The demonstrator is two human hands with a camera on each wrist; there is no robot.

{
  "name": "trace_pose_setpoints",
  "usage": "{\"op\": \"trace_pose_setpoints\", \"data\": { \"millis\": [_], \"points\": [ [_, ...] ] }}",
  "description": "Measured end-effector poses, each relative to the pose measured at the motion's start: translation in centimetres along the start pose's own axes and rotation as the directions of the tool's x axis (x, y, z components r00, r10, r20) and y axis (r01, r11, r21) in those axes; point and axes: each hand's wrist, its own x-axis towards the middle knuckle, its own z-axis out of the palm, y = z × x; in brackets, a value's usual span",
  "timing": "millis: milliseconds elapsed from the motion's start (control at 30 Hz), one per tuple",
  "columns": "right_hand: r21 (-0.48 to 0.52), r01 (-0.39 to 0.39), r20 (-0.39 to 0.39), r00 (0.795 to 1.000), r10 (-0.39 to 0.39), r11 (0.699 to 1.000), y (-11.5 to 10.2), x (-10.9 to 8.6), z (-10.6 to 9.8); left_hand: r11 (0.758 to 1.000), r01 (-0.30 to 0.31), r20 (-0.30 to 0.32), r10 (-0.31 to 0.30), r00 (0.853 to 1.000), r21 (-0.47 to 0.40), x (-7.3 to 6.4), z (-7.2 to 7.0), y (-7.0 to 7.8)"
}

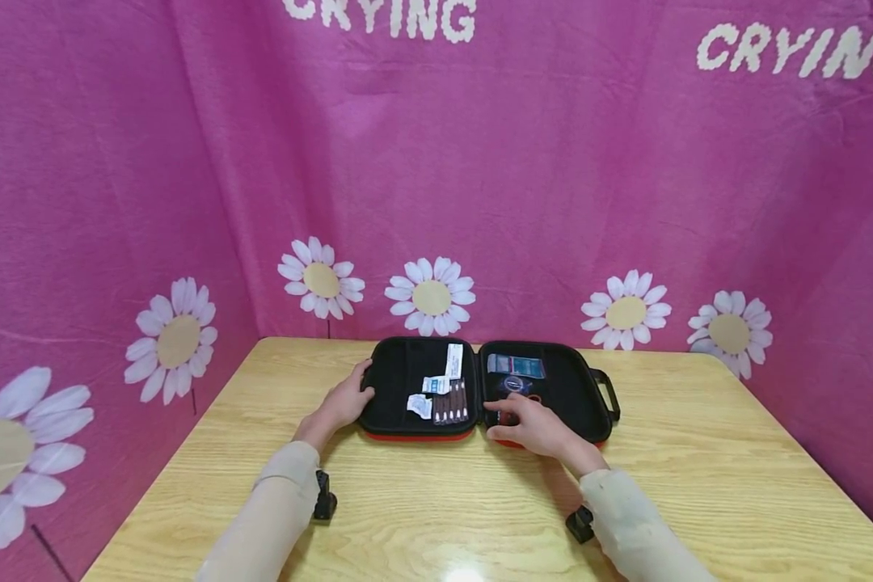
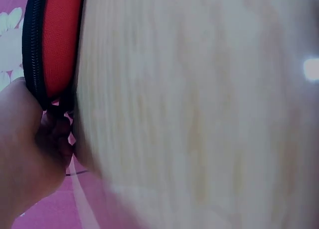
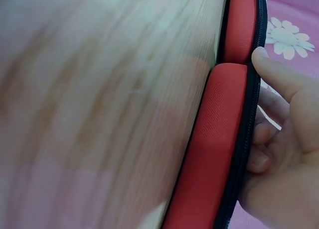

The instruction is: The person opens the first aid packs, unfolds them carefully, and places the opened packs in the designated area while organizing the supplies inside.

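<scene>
Nearest the viewer, two pale sleeves point(image 1: 640, 525) reach in over the wood-grain desk point(image 1: 436, 509), with a small black device point(image 1: 324, 499) at each wrist. Right hand point(image 1: 534, 428): lies over the near edge of the case's right half, thumb at the zipped rim close to the hinge side, fingers bent inward above the interior; cannot tell whether they hold anything. Left hand point(image 1: 342, 402): grips the outer left edge of the case point(image 1: 389, 380), thumb over the rim, fingers curled round the side. Case lies open and flat toward the far side of the desk, black inside, red shell point(image 3: 209, 134) outside, handle point(image 1: 609, 396) at the right end. Left half, near to far: a clear pack of brown sticks point(image 1: 450, 402) with white tips, a crumpled white packet point(image 1: 419, 406) just beside it, a white-and-blue packet point(image 1: 436, 385), a narrow white packet point(image 1: 454, 361). Right half: a red-and-black item point(image 1: 505, 418) partly hidden by the right hand, a dark round item point(image 1: 514, 385), a teal packet point(image 1: 516, 366) farthest back. Beyond the desk: magenta curtain point(image 1: 524, 178) with white daisies point(image 1: 431, 297) and, higher, white lettering reading "CRYING" point(image 1: 422, 18).
</scene>
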Motion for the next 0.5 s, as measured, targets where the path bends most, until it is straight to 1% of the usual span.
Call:
{"op": "trace_pose_setpoints", "data": {
  "millis": [67, 133, 167, 233, 300, 400, 500],
  "points": [
    [0.035, -0.002, 0.016, 1.0, 0.002, 0.999, 0.0, 0.0, -0.1, 0.999, -0.001, 0.01, 0.001, 1.0, 0.054, 0.1, -0.1, 0.1],
    [0.065, -0.011, 0.029, 1.0, 0.009, 0.998, 0.0, 0.0, -0.3, 0.992, -0.011, -0.001, 0.011, 1.0, 0.126, 0.2, -0.2, 0.2],
    [0.074, -0.012, 0.033, 0.999, 0.009, 0.997, 0.0, 0.1, -0.3, 0.987, -0.015, -0.012, 0.018, 1.0, 0.162, 0.2, -0.4, 0.3],
    [0.086, -0.015, 0.039, 0.999, 0.012, 0.996, 0.0, 0.0, -0.3, 0.971, -0.038, -0.048, 0.05, 0.998, 0.236, 0.1, -0.5, 0.5],
    [0.093, -0.023, 0.043, 0.999, 0.019, 0.995, 0.0, 0.0, -0.4, 0.956, -0.06, -0.093, 0.09, 0.992, 0.287, 0.0, -0.6, 0.7],
    [0.102, -0.029, 0.048, 0.999, 0.024, 0.994, 0.0, -0.1, -0.5, 0.944, -0.091, -0.138, 0.141, 0.98, 0.317, -0.1, -0.8, 1.0],
    [0.103, -0.026, 0.049, 0.999, 0.021, 0.994, 0.0, 0.0, -0.5, 0.944, -0.106, -0.15, 0.159, 0.976, 0.312, 0.0, -0.9, 1.4]
  ]
}}
